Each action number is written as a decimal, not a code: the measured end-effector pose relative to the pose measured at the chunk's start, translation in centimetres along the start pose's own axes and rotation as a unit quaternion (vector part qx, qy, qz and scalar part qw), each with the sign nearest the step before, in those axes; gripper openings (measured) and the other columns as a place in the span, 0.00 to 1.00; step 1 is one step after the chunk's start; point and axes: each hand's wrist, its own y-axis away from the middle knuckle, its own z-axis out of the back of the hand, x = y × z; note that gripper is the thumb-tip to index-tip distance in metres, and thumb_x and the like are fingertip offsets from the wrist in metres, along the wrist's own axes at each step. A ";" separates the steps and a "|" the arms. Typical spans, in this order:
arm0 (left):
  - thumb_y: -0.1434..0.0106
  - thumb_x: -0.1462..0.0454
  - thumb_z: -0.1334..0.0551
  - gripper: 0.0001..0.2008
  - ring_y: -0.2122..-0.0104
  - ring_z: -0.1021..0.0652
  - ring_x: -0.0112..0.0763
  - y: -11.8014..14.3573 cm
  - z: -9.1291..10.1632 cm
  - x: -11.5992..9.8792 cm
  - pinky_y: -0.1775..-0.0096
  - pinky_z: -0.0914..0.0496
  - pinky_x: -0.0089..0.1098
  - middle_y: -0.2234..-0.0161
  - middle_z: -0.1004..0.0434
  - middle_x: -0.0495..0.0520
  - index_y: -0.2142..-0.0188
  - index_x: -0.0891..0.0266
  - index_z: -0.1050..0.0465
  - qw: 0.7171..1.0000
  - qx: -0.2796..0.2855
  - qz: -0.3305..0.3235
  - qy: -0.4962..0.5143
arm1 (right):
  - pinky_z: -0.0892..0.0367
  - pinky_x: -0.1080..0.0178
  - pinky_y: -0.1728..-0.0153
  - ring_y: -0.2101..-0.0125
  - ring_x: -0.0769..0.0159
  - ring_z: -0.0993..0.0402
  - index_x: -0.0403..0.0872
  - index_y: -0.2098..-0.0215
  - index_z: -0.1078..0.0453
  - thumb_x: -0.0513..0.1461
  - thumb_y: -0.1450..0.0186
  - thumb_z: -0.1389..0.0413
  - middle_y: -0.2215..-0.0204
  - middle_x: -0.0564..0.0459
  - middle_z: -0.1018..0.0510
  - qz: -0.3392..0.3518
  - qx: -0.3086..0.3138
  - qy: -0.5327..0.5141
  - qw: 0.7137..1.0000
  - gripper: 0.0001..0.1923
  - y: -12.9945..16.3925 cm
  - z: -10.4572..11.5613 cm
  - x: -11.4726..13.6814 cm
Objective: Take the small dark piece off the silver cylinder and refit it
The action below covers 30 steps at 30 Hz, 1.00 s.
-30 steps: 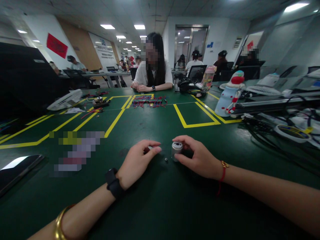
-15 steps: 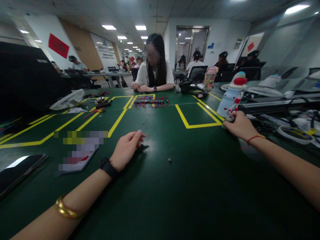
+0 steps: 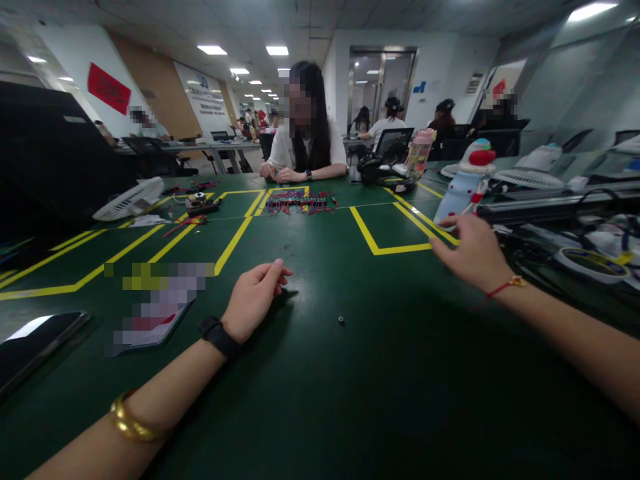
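Note:
My left hand point(image 3: 255, 297) rests on the green table point(image 3: 320, 400), its fingers curled together, and nothing shows in it. A small black ring-shaped part point(image 3: 341, 319) lies on the table to its right, apart from both hands. My right hand point(image 3: 473, 253) is stretched out to the far right with the fingers spread and the palm down. It hovers just in front of a snowman-shaped bottle point(image 3: 463, 183) and over the corner of a yellow-taped box point(image 3: 395, 249). No metal cylinder is visible.
A person sits opposite point(image 3: 305, 143) with a pile of red-wired parts point(image 3: 300, 201) in front. There is a white fan point(image 3: 131, 200) at the left and a dark phone point(image 3: 40, 340) at the near left. Cables and devices point(image 3: 575, 257) crowd the right edge, and a pink bottle point(image 3: 417, 153) stands at the back.
My right hand carried a small metal cylinder from the table's middle to the far right by the snowman bottle, and is now open. My left hand drew back slightly to the left.

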 end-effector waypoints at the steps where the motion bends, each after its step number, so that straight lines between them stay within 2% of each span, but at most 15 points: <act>1: 0.39 0.48 0.48 0.22 0.76 0.30 0.27 0.0 0.0 0.0 0.75 0.37 0.26 0.74 0.28 0.51 0.65 0.62 0.25 1.000 -0.001 -0.002 -0.002 | 0.39 0.53 0.56 0.59 0.59 0.35 0.43 0.59 0.33 0.46 0.40 0.48 0.61 0.43 0.30 0.052 0.037 -0.063 0.996 0.16 0.7 0.0 2.4; 2: 0.39 0.48 0.48 0.21 0.76 0.30 0.27 0.0 0.0 0.0 0.75 0.37 0.26 0.74 0.29 0.51 0.65 0.62 0.25 1.000 -0.003 -0.003 -0.005 | 0.38 0.56 0.56 0.59 0.62 0.35 0.44 0.60 0.32 0.45 0.39 0.49 0.61 0.45 0.29 0.103 0.097 -0.124 0.982 0.15 1.5 -0.1 4.9; 4: 0.39 0.49 0.48 0.21 0.76 0.31 0.27 0.0 -0.1 0.0 0.75 0.37 0.26 0.74 0.29 0.51 0.65 0.61 0.25 1.000 -0.007 -0.005 -0.012 | 0.37 0.62 0.59 0.61 0.68 0.34 0.46 0.55 0.32 0.44 0.38 0.49 0.60 0.49 0.29 0.161 0.194 -0.227 0.941 0.15 3.2 -0.3 9.2; 6: 0.39 0.49 0.48 0.21 0.76 0.30 0.28 0.0 -0.1 0.0 0.75 0.37 0.27 0.75 0.29 0.51 0.66 0.62 0.25 1.000 -0.011 -0.006 -0.021 | 0.37 0.64 0.59 0.61 0.69 0.35 0.48 0.54 0.31 0.45 0.38 0.48 0.60 0.50 0.29 0.197 0.243 -0.276 0.909 0.16 4.6 -0.6 12.3; 8: 0.39 0.49 0.48 0.21 0.76 0.30 0.28 0.0 -0.1 0.0 0.75 0.37 0.27 0.75 0.28 0.51 0.66 0.61 0.25 1.000 -0.012 -0.008 -0.026 | 0.38 0.64 0.60 0.62 0.70 0.35 0.49 0.59 0.28 0.44 0.37 0.48 0.63 0.51 0.28 0.215 0.264 -0.292 0.894 0.12 5.5 -0.9 13.8; 10: 0.39 0.49 0.48 0.21 0.76 0.30 0.27 0.0 -0.1 -0.1 0.75 0.37 0.27 0.74 0.28 0.51 0.67 0.61 0.25 1.000 -0.013 -0.006 -0.025 | 0.38 0.66 0.61 0.64 0.72 0.34 0.48 0.64 0.27 0.41 0.36 0.49 0.66 0.52 0.28 0.207 0.274 -0.305 0.889 0.10 5.5 -1.0 13.9; 12: 0.39 0.49 0.48 0.21 0.76 0.30 0.27 0.1 -0.1 -0.1 0.75 0.37 0.27 0.74 0.28 0.51 0.67 0.61 0.24 1.000 -0.014 -0.002 -0.023 | 0.37 0.68 0.63 0.65 0.73 0.33 0.47 0.64 0.28 0.40 0.35 0.50 0.66 0.53 0.27 0.183 0.256 -0.296 0.902 0.10 4.6 -0.6 12.7; 14: 0.39 0.49 0.48 0.21 0.76 0.30 0.27 0.1 -0.1 -0.2 0.76 0.38 0.26 0.74 0.28 0.51 0.66 0.61 0.24 1.000 -0.013 -0.002 -0.019 | 0.37 0.69 0.63 0.65 0.73 0.32 0.47 0.62 0.28 0.40 0.35 0.51 0.65 0.53 0.26 0.157 0.191 -0.236 0.940 0.10 2.9 0.5 10.4; 17: 0.40 0.48 0.48 0.22 0.76 0.31 0.27 0.1 -0.2 -0.2 0.76 0.38 0.26 0.75 0.29 0.50 0.67 0.61 0.25 1.000 -0.012 -0.004 -0.013 | 0.40 0.64 0.59 0.62 0.68 0.33 0.44 0.60 0.28 0.41 0.35 0.52 0.62 0.48 0.26 0.103 0.077 -0.127 0.984 0.13 -0.5 3.0 4.8; 19: 0.40 0.48 0.48 0.22 0.77 0.31 0.27 0.0 -0.2 -0.1 0.75 0.38 0.26 0.75 0.29 0.50 0.67 0.62 0.25 1.000 -0.012 -0.002 -0.013 | 0.43 0.59 0.59 0.62 0.62 0.34 0.41 0.63 0.27 0.41 0.37 0.49 0.63 0.43 0.26 0.064 0.053 -0.069 0.994 0.13 -2.6 4.3 0.2; 21: 0.40 0.48 0.48 0.22 0.77 0.31 0.28 -0.1 -0.2 -0.1 0.75 0.38 0.27 0.75 0.28 0.51 0.67 0.62 0.25 1.000 -0.015 0.001 -0.015 | 0.44 0.61 0.64 0.66 0.63 0.34 0.43 0.65 0.25 0.42 0.39 0.48 0.67 0.45 0.25 -0.012 0.122 0.068 0.990 0.13 -4.0 4.9 -4.3; 24: 0.40 0.48 0.47 0.21 0.77 0.30 0.28 -0.1 -0.2 0.1 0.75 0.37 0.27 0.75 0.28 0.51 0.67 0.61 0.24 1.000 -0.020 -0.002 -0.011 | 0.44 0.63 0.67 0.68 0.65 0.33 0.46 0.64 0.24 0.44 0.40 0.46 0.69 0.48 0.24 -0.090 0.218 0.152 0.960 0.12 -4.8 4.5 -8.7; 26: 0.40 0.48 0.47 0.21 0.77 0.30 0.27 -0.1 -0.2 0.2 0.75 0.37 0.26 0.75 0.28 0.51 0.67 0.62 0.24 1.000 -0.022 -0.001 -0.005 | 0.43 0.64 0.66 0.67 0.65 0.32 0.47 0.64 0.24 0.44 0.41 0.45 0.68 0.50 0.23 -0.096 0.233 0.165 0.954 0.12 -4.7 4.1 -9.7; 30: 0.41 0.48 0.46 0.21 0.77 0.31 0.27 -0.1 -0.2 0.1 0.76 0.38 0.26 0.75 0.28 0.51 0.67 0.62 0.24 1.000 -0.020 0.004 0.002 | 0.43 0.66 0.67 0.67 0.66 0.32 0.47 0.64 0.24 0.44 0.40 0.47 0.68 0.51 0.23 -0.101 0.208 0.167 0.959 0.13 -4.5 3.9 -9.2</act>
